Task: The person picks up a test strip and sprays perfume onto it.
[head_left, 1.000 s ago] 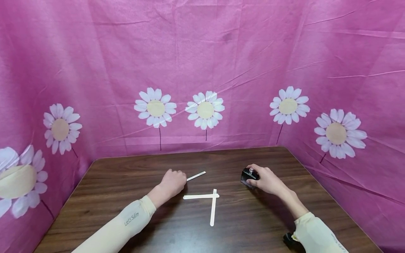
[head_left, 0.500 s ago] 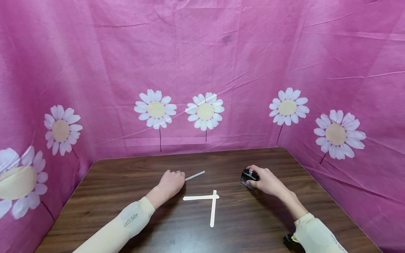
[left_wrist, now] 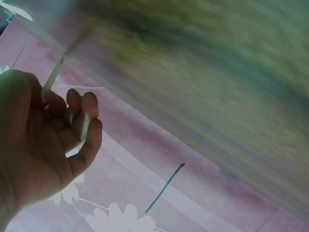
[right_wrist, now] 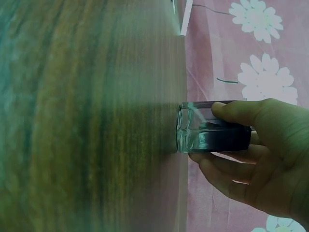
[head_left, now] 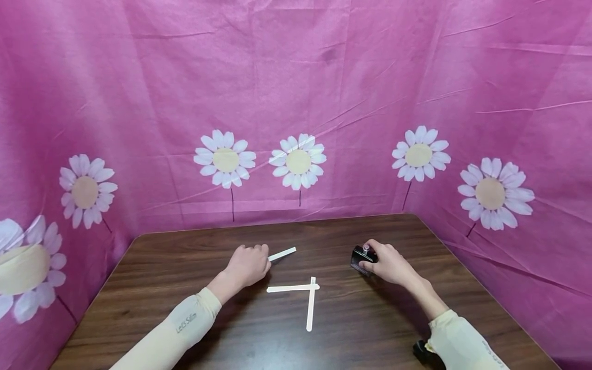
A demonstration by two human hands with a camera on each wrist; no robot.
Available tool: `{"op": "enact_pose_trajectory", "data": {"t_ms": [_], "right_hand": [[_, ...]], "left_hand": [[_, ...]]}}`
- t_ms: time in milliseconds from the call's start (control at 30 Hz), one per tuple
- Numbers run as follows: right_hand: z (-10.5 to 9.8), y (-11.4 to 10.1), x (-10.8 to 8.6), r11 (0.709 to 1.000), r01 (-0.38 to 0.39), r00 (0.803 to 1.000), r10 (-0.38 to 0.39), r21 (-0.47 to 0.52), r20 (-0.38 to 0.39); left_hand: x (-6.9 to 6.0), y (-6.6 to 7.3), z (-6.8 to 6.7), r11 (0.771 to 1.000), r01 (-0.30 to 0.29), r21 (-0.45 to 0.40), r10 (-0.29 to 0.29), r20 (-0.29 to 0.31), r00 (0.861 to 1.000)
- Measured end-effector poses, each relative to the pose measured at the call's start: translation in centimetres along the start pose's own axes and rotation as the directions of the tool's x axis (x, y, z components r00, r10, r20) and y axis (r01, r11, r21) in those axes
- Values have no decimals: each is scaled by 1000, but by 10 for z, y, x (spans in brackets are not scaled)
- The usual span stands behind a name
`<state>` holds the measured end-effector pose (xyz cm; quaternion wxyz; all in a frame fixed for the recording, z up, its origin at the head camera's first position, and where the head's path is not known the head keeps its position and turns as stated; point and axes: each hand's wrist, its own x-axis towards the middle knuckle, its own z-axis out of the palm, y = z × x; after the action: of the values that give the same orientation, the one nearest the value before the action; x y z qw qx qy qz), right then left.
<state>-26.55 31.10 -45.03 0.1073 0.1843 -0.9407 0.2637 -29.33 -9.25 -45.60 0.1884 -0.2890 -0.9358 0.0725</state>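
Over the left half of the table, my left hand [head_left: 247,264] pinches a narrow white perfume test strip [head_left: 283,254] that points right and away from me. In the left wrist view, the strip [left_wrist: 54,75] comes out between thumb and forefinger; the other fingers are curled. My right hand [head_left: 393,264] grips a dark-topped glass perfume bottle [head_left: 361,259], upright, with its small spray nozzle showing and no cap on it. The right wrist view shows thumb and fingers on opposite sides of the bottle [right_wrist: 212,130], its clear base at the tabletop. Between the hands lie two crossed white strips [head_left: 291,289].
A small black object [head_left: 422,352], partly hidden by the right sleeve, lies near the front right of the brown wooden table [head_left: 351,334]. Pink cloth [head_left: 324,77] printed with daisies hangs behind the table and along both sides.
My left hand has shifted slightly left and away, and the strip has turned so that its white face shows wider. The right hand and the bottle stay where they were.
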Motion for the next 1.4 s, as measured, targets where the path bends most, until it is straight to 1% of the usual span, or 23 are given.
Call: {"op": "enact_pose_trajectory", "data": {"t_ms": [33,100,167,233,300,367,433,500,567,600,667,733,800,833,867,900,967,1000,1133,1200,1267,1367,1400], "right_hand": [[0,0,0,1000,-3,1000,3,-7,-4],[2,0,0,1000,-5,1000,4,-16,-13],[3,-1,1,1000,-7,1000,7,-22,-22],[4,-1,0,999,-17,999,16,-29,-29],[4,-3,0,999,-27,999,26,-32,-36],[3,-3,0,999,-41,998,40,-33,-44],[1,-5,0,999,-46,997,44,-24,-58],[-2,-6,0,999,-47,996,47,-10,-76],[-7,-9,0,999,-34,995,35,18,-94],[-9,-11,1,999,-23,994,27,36,-103],[-13,-16,1,998,1,992,7,65,-123],[-15,-22,2,995,27,990,-13,94,-143],[-18,-28,3,991,51,987,-32,121,-155],[-19,-31,3,989,63,987,-42,133,-155],[-20,-33,4,986,72,987,-50,149,-151],[-21,-35,5,982,84,988,-59,169,-144],[-22,-40,7,971,101,989,-75,216,-126],[-23,-43,7,966,108,989,-82,234,-119],[-24,-49,11,946,127,990,-102,297,-96],[-22,-50,13,931,129,991,-110,342,-76],[-19,-50,16,904,125,992,-116,408,-47],[-15,-50,20,852,100,994,-112,514,-8],[-14,-51,21,837,93,994,-110,539,-2]], "left_hand": [[0,-1,-1,999,8,-33,-9,-31,999],[1,-3,-3,994,38,-103,-46,-70,997],[1,-7,-6,980,82,-181,-101,-98,990],[1,-11,-10,961,126,-246,-159,-117,980],[1,-16,-14,944,159,-290,-201,-123,972],[1,-21,-19,928,174,-329,-223,-117,968],[3,-25,-24,912,177,-369,-225,-90,970],[4,-28,-30,883,184,-431,-226,-49,973],[5,-30,-33,836,193,-514,-233,-14,972],[6,-30,-33,807,194,-559,-239,-8,971],[6,-31,-33,734,180,-655,-250,-15,968],[6,-31,-31,650,151,-745,-264,-35,964],[5,-32,-29,571,124,-812,-277,-48,960],[5,-32,-29,536,120,-836,-286,-46,957],[5,-33,-30,509,123,-852,-296,-39,954],[4,-33,-30,487,128,-864,-307,-32,951],[3,-34,-33,469,145,-871,-325,-18,946],[3,-35,-33,467,152,-871,-330,-12,944],[3,-36,-36,482,162,-861,-323,-2,947],[4,-36,-37,488,159,-858,-318,-5,948],[4,-35,-37,488,156,-859,-321,-10,947],[4,-32,-37,477,165,-863,-337,-7,942],[4,-31,-37,471,169,-866,-341,-2,940]]}}
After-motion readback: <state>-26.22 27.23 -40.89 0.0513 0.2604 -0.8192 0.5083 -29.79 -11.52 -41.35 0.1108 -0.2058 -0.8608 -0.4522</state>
